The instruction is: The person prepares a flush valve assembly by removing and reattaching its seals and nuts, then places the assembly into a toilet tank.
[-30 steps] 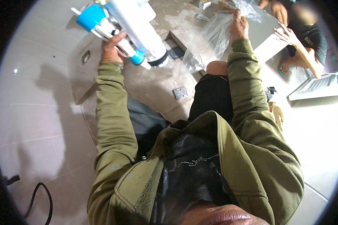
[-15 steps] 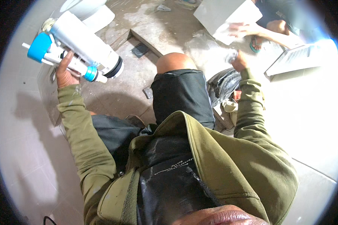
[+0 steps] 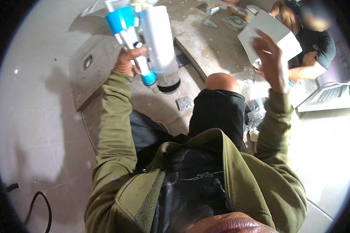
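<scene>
My left hand (image 3: pixel 129 62) grips a toilet fill valve (image 3: pixel 138 58) with a bright blue cup-shaped top and a blue collar lower down. Beside it hangs a thick white flush valve (image 3: pixel 159 42) with a black ring at its lower end; the grip on this part is mostly hidden. My right hand (image 3: pixel 271 62) is raised with its fingers spread and holds nothing. Behind the right hand is a white box-shaped toilet tank (image 3: pixel 278 33), tilted, with a co-worker's hands at it. Whether my fingers touch the tank, I cannot tell.
A co-worker (image 3: pixel 317 46) crouches at the far right. White louvred panel (image 3: pixel 330 97) leans near them. Crumpled clear plastic (image 3: pixel 254 110) lies beside my knee. A raised ledge (image 3: pixel 190 62) crosses the dusty floor, and a small grey square plate (image 3: pixel 184 103) lies before me. Black cable (image 3: pixel 42 194) curves at lower left.
My left hand has swung right with both valves, which now hang more upright. My right hand has lifted and spread its fingers. The view has shifted, showing more of the co-worker.
</scene>
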The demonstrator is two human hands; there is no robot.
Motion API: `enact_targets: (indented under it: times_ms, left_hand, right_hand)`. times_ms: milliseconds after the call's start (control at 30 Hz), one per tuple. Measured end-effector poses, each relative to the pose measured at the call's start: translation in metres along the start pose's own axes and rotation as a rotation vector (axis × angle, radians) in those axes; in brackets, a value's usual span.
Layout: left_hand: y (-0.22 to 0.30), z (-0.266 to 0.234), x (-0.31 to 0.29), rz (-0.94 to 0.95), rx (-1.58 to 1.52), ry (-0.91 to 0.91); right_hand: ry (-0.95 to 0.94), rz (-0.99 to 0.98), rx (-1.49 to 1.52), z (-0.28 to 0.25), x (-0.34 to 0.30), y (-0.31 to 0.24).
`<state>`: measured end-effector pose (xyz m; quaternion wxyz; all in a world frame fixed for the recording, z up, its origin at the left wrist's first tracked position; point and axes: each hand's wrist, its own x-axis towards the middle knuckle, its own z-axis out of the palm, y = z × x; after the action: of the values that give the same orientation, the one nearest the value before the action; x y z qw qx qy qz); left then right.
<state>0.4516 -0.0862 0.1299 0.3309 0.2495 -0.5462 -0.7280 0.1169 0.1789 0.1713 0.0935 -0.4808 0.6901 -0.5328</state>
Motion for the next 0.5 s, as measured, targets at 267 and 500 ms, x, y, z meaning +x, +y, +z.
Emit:
enact_targets:
  times_ms: [267, 500]
  left_hand:
    - [0.014, 0.030, -0.004, -0.131, 0.009, -0.302]
    - [0.026, 0.039, 0.005, -0.352, 0.077, -0.422]
  right_hand:
    - [-0.311, -0.009, 0.142, 0.127, 0.110, -0.088]
    - [-0.480, -0.089, 0.349, 0.140, 0.134, -0.030]
